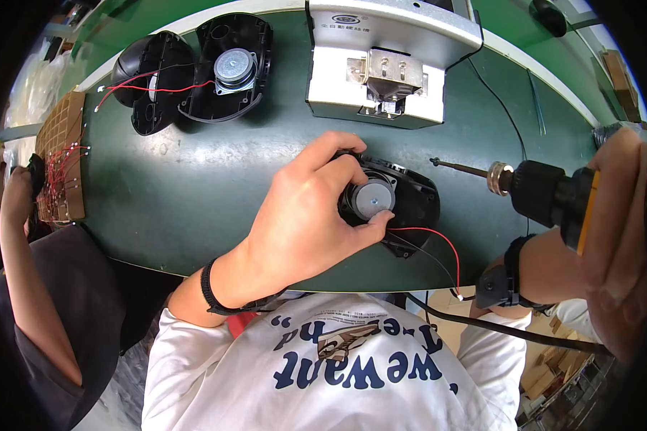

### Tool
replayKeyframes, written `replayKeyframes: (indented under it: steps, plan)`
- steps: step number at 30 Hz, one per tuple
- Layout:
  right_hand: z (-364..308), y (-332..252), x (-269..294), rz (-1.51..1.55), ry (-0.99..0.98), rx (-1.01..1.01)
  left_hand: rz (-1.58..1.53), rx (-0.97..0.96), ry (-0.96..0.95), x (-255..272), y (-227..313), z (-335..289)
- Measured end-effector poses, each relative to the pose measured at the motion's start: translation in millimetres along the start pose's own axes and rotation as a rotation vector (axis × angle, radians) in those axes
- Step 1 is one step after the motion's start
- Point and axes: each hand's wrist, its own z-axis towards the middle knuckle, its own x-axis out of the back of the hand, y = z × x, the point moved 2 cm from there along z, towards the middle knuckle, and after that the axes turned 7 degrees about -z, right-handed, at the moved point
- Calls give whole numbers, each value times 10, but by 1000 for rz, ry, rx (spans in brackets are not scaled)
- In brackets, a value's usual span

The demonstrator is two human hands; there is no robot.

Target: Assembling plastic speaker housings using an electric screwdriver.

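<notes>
My left hand (302,208) is closed around the rim of a round speaker driver (374,199), its fingers on the far side and its thumb on the near side. The driver sits in a black plastic housing half (418,201) on the table. A red and a black wire run from it to a small white plug near the table edge. At the right, my right hand (618,223) is wrapped around a black electric screwdriver (542,192). The bit points left, with a small dark screw (435,162) at its tip, apart from the housing.
A silver screw feeder (381,79) stands at the back of the green table (194,187). Another housing half with a speaker (235,68) and a black shell (155,86) lie back left. A cardboard box (63,158) holds several wires beside a co-worker's arm (29,266).
</notes>
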Motion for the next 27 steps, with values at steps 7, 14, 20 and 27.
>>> replayKeyframes:
  steps: [7,14,20,27]
  plan:
    - [369,-984,-1166,-9,-69,137,-2,-31,53,-13,-41,14]
    - [484,-1326,-1663,-22,-126,287,-8,-24,64,-46,-60,22]
    - [471,-1378,-1557,-44,-185,426,4,-17,70,-34,-34,13]
    - [483,-1505,-1585,-64,-248,579,-7,-33,78,-45,-33,9]
